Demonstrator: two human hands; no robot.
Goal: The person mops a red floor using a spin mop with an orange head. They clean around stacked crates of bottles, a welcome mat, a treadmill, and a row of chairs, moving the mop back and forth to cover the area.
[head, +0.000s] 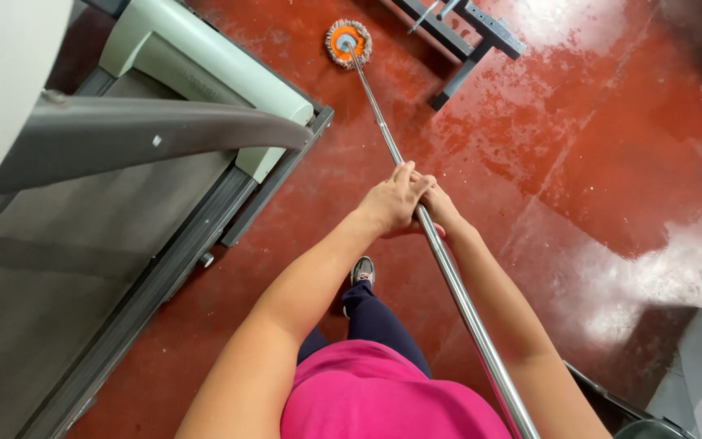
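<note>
A long metal mop pole [383, 130] runs from the lower right up to a round orange-and-white mop head [348, 41] resting on the wet red floor [595, 146]. Both hands grip the pole at mid-length. My left hand [392, 199] wraps over the top of the pole. My right hand [440, 207] holds it just behind and partly under the left one, largely hidden by it. The pole's lower end passes beside my right forearm and leaves the view at the bottom.
A treadmill [123, 228] with a grey belt and pale green motor cover fills the left side, its curved grey handrail [140, 134] jutting toward the middle. A dark metal bench frame [469, 49] stands at the top. My shoe [361, 271] is on the floor below the hands.
</note>
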